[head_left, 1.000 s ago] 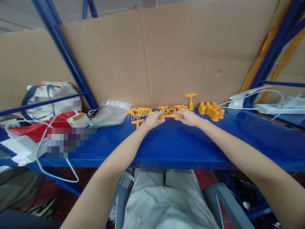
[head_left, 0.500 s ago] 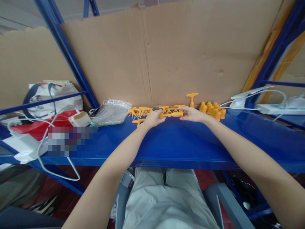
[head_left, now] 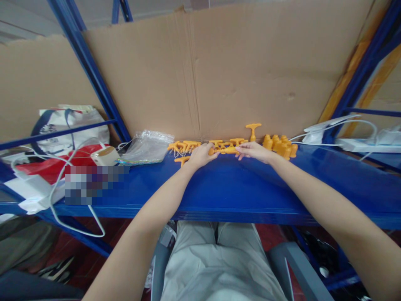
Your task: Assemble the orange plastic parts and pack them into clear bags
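Note:
My left hand (head_left: 203, 155) is closed around the left end of an orange plastic piece (head_left: 228, 149) just above the blue shelf. My right hand (head_left: 255, 151) pinches the right end of that piece between thumb and fingers. Its ends are hidden by the fingers, so its full shape is unclear. Behind the hands lie several orange T-shaped handles (head_left: 237, 141). More T-handles with small metal chains (head_left: 177, 153) are heaped left of my left hand. One T-handle (head_left: 253, 130) stands upright behind my right hand, and several orange hollow-looking cylinders (head_left: 283, 147) cluster to its right.
Clear plastic bags (head_left: 147, 147) lie on the blue shelf (head_left: 232, 188) at left. Beyond them are a white charger (head_left: 105, 156), cables, a red item and a cloth bag (head_left: 73, 129). A cardboard sheet (head_left: 244, 71) closes the back. A white power strip (head_left: 360, 143) lies at right.
My right hand's fingers have drawn together on the right end of the orange piece, where they were spread more widely before. My left hand stays in nearly the same place.

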The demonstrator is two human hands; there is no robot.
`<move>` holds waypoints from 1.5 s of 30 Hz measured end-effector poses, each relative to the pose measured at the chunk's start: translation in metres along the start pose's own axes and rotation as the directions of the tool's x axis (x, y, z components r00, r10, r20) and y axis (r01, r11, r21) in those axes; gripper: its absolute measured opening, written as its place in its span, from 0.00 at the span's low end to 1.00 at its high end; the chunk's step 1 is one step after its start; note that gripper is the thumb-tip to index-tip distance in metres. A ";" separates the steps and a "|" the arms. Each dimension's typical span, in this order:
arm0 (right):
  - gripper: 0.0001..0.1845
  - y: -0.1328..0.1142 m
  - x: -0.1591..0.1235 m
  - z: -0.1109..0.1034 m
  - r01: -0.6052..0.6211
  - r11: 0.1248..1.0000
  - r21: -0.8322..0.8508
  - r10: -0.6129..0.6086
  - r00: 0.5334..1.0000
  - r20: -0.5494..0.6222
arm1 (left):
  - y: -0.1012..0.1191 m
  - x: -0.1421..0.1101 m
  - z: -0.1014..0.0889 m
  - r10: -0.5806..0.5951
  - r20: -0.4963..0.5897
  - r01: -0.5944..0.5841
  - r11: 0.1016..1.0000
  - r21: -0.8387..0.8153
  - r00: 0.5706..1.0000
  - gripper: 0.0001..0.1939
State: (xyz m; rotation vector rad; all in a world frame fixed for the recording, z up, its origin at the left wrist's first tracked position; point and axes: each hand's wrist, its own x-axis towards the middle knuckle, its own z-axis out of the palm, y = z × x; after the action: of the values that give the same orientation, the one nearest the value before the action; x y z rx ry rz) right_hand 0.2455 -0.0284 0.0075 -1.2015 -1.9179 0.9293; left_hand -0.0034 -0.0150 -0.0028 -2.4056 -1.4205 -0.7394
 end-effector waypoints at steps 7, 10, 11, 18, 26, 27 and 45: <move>0.25 0.002 0.000 -0.005 -0.032 0.993 0.110 0.025 0.998 0.058 | 0.004 0.000 0.001 -0.014 0.005 0.014 1.000 0.020 1.000 0.16; 0.25 0.003 0.000 -0.007 0.002 0.989 0.147 -0.012 0.998 0.064 | 0.003 0.000 0.001 -0.013 -0.010 0.014 1.000 0.005 1.000 0.16; 0.22 0.003 -0.001 -0.006 0.007 0.990 0.143 -0.016 0.998 0.057 | 0.002 0.000 0.001 -0.013 -0.018 0.013 1.000 0.002 1.000 0.16; 0.18 -0.007 -0.004 0.001 -0.054 0.993 0.103 0.047 0.997 0.065 | 0.001 -0.001 0.000 -0.023 -0.030 0.023 1.000 -0.004 0.999 0.16; 0.21 -0.009 -0.004 0.008 -0.103 0.984 0.145 0.100 0.995 0.028 | -0.001 -0.001 0.002 0.001 -0.046 -0.001 1.000 -0.006 0.999 0.15; 0.22 -0.009 -0.004 0.008 -0.112 0.982 0.151 0.109 0.994 0.023 | -0.002 -0.001 0.002 -0.001 -0.045 0.000 1.000 -0.004 0.999 0.15; 0.19 -0.004 0.001 0.009 0.011 0.984 0.179 0.004 0.996 -0.084 | -0.001 0.001 -0.003 -0.023 -0.046 0.022 1.000 -0.022 0.999 0.15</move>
State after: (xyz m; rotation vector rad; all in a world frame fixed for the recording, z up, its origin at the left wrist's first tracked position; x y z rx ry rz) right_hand 0.2360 -0.0303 0.0062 -1.1132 -1.7300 1.0111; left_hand -0.0049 -0.0156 0.0003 -2.3758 -1.4307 -0.8143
